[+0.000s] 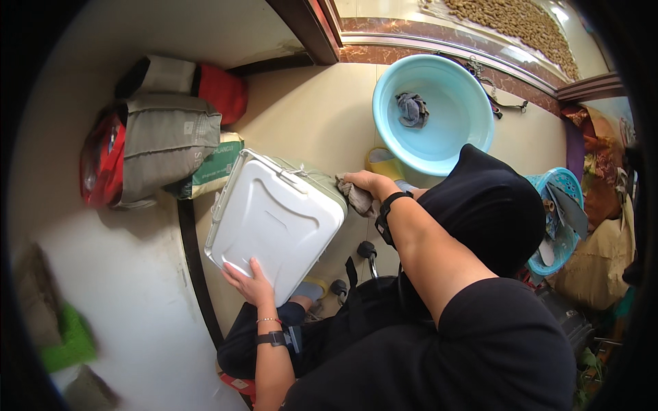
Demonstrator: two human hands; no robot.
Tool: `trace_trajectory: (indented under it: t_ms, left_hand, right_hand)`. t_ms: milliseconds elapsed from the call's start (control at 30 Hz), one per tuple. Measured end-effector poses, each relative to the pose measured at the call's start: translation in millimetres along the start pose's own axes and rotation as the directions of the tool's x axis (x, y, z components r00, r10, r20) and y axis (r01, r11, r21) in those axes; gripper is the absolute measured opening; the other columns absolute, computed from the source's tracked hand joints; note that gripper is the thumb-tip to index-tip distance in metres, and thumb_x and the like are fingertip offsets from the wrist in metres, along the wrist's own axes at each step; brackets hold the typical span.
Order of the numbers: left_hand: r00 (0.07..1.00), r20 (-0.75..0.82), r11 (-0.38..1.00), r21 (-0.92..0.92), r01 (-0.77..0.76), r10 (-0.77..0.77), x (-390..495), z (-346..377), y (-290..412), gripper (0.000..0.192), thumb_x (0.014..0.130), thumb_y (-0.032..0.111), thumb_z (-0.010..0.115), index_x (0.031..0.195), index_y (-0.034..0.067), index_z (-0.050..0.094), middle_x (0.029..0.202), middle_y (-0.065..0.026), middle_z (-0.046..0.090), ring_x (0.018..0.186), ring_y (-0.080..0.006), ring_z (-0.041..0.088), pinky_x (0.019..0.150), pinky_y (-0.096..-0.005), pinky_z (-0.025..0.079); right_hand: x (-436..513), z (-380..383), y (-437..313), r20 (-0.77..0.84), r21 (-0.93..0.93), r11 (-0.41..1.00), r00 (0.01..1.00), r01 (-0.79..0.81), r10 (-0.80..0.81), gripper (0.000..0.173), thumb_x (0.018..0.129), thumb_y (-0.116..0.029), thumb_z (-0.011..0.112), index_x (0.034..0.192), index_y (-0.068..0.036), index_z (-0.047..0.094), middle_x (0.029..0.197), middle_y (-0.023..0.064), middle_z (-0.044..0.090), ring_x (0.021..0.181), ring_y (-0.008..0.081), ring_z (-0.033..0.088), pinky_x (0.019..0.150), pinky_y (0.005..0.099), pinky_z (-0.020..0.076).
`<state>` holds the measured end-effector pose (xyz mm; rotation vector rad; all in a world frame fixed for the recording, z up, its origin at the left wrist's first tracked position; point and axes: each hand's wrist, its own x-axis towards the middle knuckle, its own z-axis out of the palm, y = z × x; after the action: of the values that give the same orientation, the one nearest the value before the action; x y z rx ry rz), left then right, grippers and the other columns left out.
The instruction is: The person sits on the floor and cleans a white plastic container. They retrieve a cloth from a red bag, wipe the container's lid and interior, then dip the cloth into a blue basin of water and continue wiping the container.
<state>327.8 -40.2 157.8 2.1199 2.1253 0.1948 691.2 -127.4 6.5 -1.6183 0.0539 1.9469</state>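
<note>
In front of me on the floor stands a plastic storage box with a white lid [272,221] and side latches, turned at an angle. My left hand [253,284] rests flat on the near left corner of the lid, fingers spread. A crumpled grey-brown cloth [357,198] is bunched in my right hand [367,182], at the box's right side. Whether the cloth touches the box wall is hard to tell. Beyond my right knee sits a light-blue plastic basin [452,138], with a dark grey wadded cloth [413,110] inside.
Grey and red bags [172,144] and a green-and-white printed sack [218,167] lie to the left. A blue basket [555,246] with assorted items stands at the right, by a brown paper bag [601,262]. Stool casters [367,250] are near my feet. Peanuts [514,25] lie spread past the threshold.
</note>
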Motion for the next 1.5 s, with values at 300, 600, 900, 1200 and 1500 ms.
trace_trajectory:
  t_ms: [300,600,900,1200,1500]
  left_hand:
    - [0.925,0.116,0.889,-0.255,0.38,-0.362,0,-5,-6,0.096,0.09,0.06,0.058,0.158,0.011,0.011,0.153,-0.0326,0.02,0.137,-0.0448,0.036,0.107,-0.0475,0.041]
    - [0.733,0.66,0.095,-0.729,0.678,-0.165,-32,-16,42,0.126,0.085,0.025,0.075,0.149,0.026,-0.034,0.159,-0.0233,0.011,0.14,-0.0471,0.025,0.094,-0.0789,0.033]
    - [0.964,0.104,0.865,-0.424,0.267,-0.246,-7,-55,2,0.089,0.087,0.031,0.072,0.155,0.005,0.02,0.16,-0.0249,-0.011,0.149,-0.0402,0.0,0.117,-0.0472,0.022]
    - [0.995,0.005,0.91,-0.404,0.096,-0.103,33,-43,8,0.073,0.093,0.032,0.066,0.151,0.006,0.03,0.16,-0.0244,-0.006,0.148,-0.0421,0.011,0.116,-0.0483,0.025]
    - [0.994,-0.052,0.977,0.194,-0.087,0.098,57,15,-18,0.071,0.1,0.048,0.042,0.155,0.006,0.025,0.159,-0.0209,0.023,0.144,-0.0385,0.028,0.116,-0.0537,0.022]
  right_hand:
    - [-12,63,-22,-0.045,0.453,0.808,0.915,0.377,-0.402,0.027,0.089,-0.026,0.062,0.102,-0.002,0.063,0.09,0.0095,0.068,0.075,0.0219,0.065,0.07,0.038,0.0533]
    - [-16,155,-7,-0.201,0.475,0.659,0.801,0.583,-0.565,0.044,0.092,-0.035,0.061,0.119,-0.001,0.062,0.11,0.0102,0.067,0.102,0.0191,0.061,0.092,0.0337,0.0459]
    - [-8,104,-13,0.176,0.913,0.401,0.823,0.068,-0.54,0.043,0.093,-0.033,0.058,0.117,0.003,0.064,0.112,0.0178,0.069,0.101,0.0317,0.066,0.095,0.0427,0.0508]
    - [-33,66,-54,0.097,0.97,0.202,0.55,0.133,-0.83,0.057,0.098,-0.047,0.051,0.133,-0.002,0.055,0.127,0.0163,0.064,0.112,0.032,0.062,0.101,0.0467,0.0486]
    - [-6,187,-40,-0.226,0.121,0.516,0.53,0.848,-0.817,0.085,0.087,-0.05,0.065,0.15,-0.002,0.035,0.149,0.024,0.041,0.141,0.0358,0.036,0.117,0.04,0.0274]
